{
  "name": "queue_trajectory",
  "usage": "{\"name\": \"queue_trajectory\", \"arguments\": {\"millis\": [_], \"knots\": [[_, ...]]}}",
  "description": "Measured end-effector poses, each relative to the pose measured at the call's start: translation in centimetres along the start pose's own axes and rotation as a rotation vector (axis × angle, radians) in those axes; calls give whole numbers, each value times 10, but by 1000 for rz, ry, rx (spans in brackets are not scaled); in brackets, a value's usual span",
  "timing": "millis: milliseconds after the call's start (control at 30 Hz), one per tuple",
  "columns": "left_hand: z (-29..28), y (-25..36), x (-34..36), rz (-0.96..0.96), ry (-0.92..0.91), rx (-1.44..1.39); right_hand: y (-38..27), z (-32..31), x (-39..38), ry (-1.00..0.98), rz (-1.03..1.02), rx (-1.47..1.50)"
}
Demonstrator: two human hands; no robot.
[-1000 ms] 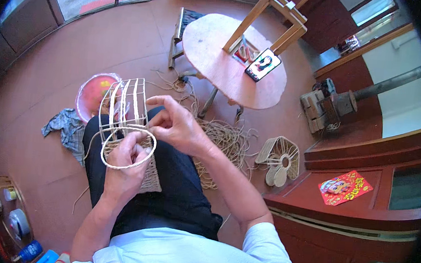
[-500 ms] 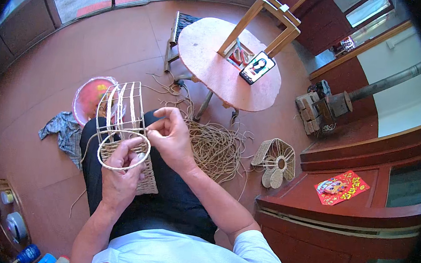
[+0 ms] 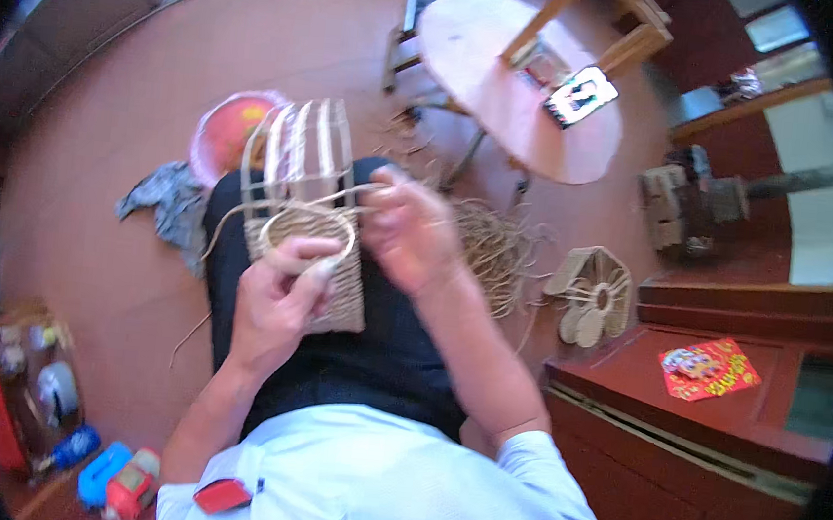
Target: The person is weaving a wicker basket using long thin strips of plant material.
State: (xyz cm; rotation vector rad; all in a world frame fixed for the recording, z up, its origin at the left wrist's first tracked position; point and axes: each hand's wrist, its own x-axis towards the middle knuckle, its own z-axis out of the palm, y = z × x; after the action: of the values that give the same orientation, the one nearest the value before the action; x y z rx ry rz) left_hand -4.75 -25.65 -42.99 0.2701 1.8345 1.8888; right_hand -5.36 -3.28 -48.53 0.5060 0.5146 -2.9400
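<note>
A partly woven basket [image 3: 342, 298] rests on my dark-trousered lap. Its near part is tight tan cord weave, and a bare frame [image 3: 345, 143] with pale upright strips stretches beyond it. Over the weave, my left hand [image 3: 279, 307] pinches a round cord-like ring [image 3: 350, 239] at its near side. To the right of the basket, my right hand [image 3: 409, 230] is closed on a tan cord [image 3: 243, 209], though motion smears its fingers. This cord runs leftward across the frame, above the ring, and hangs down beside my left leg.
A heap of loose cord [image 3: 501, 258] lies right of my knees, beside a woven piece [image 3: 597, 291]. Ahead stands a round table [image 3: 474, 52] bearing a wooden frame [image 3: 547, 19] and a phone [image 3: 581, 96]. A pink basin [image 3: 219, 134] and grey cloth [image 3: 165, 208] lie left.
My right hand has drawn the cord up and to the right, so it now stretches across the frame. The whole view has shifted, with the table now farther right and higher.
</note>
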Motion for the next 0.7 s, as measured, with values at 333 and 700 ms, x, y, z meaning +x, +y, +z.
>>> {"name": "queue_trajectory", "arguments": {"millis": [333,700], "knots": [[-47,2,-7,62,61,-31,-236,-162,-106,543,-495,-477],[6,10,36,649,127,818,-471,-229,-280,846,-751,-478]]}}
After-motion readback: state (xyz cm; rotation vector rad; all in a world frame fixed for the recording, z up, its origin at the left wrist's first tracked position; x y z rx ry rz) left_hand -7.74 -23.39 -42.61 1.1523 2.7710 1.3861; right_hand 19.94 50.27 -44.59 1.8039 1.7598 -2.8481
